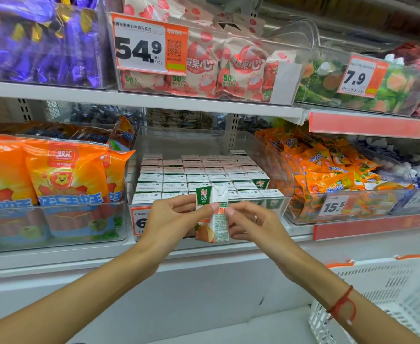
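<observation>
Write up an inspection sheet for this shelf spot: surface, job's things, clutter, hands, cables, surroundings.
Surface: white shelf bearing clear bins.
Job's things: small juice carton, held in front of the clear bin that holds rows of like cartons.
Clutter: orange sausage packs in the bin to the left, orange snack packets to the right.
Hands: left hand and right hand both pinch the juice carton.
Cables: nothing seen.
Surroundings: upper shelf with a 54.9 price tag; white basket at lower right.
</observation>
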A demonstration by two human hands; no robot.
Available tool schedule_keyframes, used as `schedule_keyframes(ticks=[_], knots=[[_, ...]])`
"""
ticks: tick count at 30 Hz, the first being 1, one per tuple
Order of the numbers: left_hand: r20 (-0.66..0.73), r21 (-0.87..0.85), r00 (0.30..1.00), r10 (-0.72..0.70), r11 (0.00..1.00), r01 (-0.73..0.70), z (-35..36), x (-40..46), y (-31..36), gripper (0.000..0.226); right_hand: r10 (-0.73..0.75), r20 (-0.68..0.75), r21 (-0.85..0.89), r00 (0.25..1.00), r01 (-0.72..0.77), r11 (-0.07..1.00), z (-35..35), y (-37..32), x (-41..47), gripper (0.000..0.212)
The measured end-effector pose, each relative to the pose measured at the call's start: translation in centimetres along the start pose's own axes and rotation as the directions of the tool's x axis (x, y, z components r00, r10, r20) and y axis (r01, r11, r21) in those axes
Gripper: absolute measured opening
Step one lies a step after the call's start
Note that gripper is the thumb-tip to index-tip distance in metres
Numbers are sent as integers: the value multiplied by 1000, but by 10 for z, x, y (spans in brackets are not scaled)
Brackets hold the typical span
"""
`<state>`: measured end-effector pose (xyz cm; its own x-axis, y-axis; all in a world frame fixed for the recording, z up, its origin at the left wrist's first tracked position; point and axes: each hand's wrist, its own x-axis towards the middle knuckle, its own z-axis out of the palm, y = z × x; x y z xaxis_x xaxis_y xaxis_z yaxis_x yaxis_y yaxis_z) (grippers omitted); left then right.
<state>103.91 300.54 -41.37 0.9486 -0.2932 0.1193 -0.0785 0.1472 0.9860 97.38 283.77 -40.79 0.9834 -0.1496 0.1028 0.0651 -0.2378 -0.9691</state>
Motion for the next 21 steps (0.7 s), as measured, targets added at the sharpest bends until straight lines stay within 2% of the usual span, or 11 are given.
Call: schedule_keyframes(ticks=[4, 10, 13, 15, 17, 19, 21], knots=[[47, 49, 999, -10, 999, 8, 0, 2, 2, 23, 32, -30, 33, 999, -31, 999, -1, -4, 1, 26], [8, -29, 999, -42, 999, 43, 2, 6, 0, 27, 54, 3, 119, 999, -54, 991, -2, -8, 0, 23], [-8, -72, 999, -47, 996, 47, 2, 8, -1, 45, 131, 164, 168, 978, -159, 973, -6, -7, 0, 50], [14, -89, 999, -41, 995, 42, 1, 9, -3, 55, 147, 285, 151, 947, -195, 969, -6, -7, -2, 54], [61, -105, 998, -31, 994, 38, 1, 7, -2, 42, 134, 278, 137, 951, -177, 975, -4, -6, -2, 52], [112, -119, 993, -19, 992, 32, 1, 4, 0, 17, 124, 196, 127, 973, -150, 980, -2, -4, -1, 51], [130, -107, 991, 30, 994, -16, 3, 2, 2, 15, 111, 113, 94, 987, -122, 988, -1, -3, -1, 48]])
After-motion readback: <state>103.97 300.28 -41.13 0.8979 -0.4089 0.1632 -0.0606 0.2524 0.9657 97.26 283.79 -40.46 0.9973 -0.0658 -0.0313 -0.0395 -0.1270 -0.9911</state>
